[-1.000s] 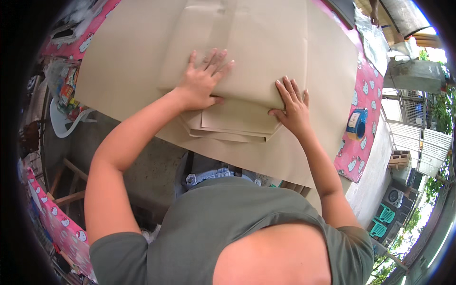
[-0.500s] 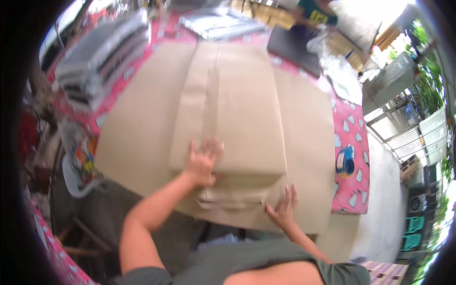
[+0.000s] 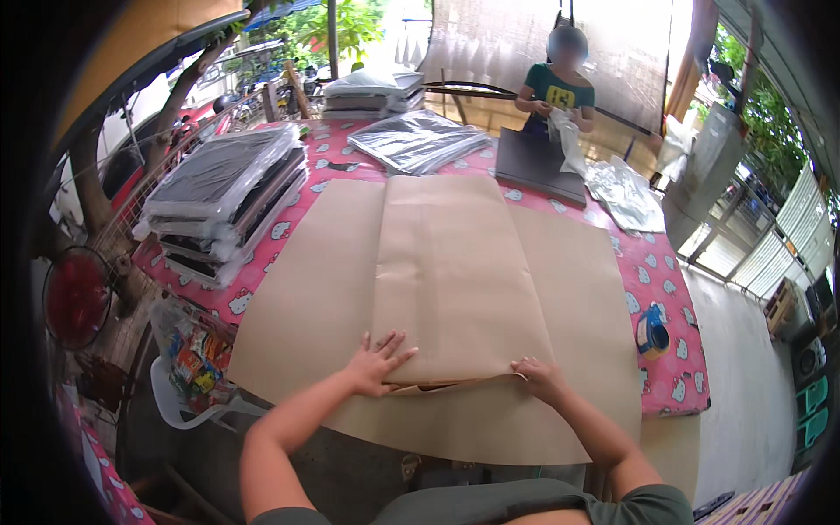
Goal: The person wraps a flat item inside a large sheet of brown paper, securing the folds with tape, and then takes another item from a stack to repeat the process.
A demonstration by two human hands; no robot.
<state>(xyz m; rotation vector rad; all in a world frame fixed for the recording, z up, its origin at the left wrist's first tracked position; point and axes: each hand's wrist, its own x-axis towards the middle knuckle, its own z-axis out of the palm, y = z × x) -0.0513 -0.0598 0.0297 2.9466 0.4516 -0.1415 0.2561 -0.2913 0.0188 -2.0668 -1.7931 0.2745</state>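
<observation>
A long flat package of brown wrapping paper (image 3: 455,280) lies lengthwise in front of me, on a wider brown sheet (image 3: 302,306) spread out on both sides. Whatever is inside the package, if anything, is hidden. My left hand (image 3: 376,365) rests on its near left corner, fingers spread. At the near right corner my right hand (image 3: 540,378) has its fingers curled over the paper's edge. Between the two hands the near end shows a narrow gap under the top layer, and the sheet runs on toward my body.
A pink patterned cloth (image 3: 669,376) covers the table. A blue tape dispenser (image 3: 653,334) stands at right. Plastic-wrapped dark panels (image 3: 223,188) are stacked at left. Across the table a co-worker (image 3: 560,92) handles white plastic by a dark panel (image 3: 538,166). A white plastic chair (image 3: 179,398) holds packets.
My right hand has come up from beside the package onto its near right corner. The loose near-end flap is now tucked lower, and my view has tilted up toward the far side.
</observation>
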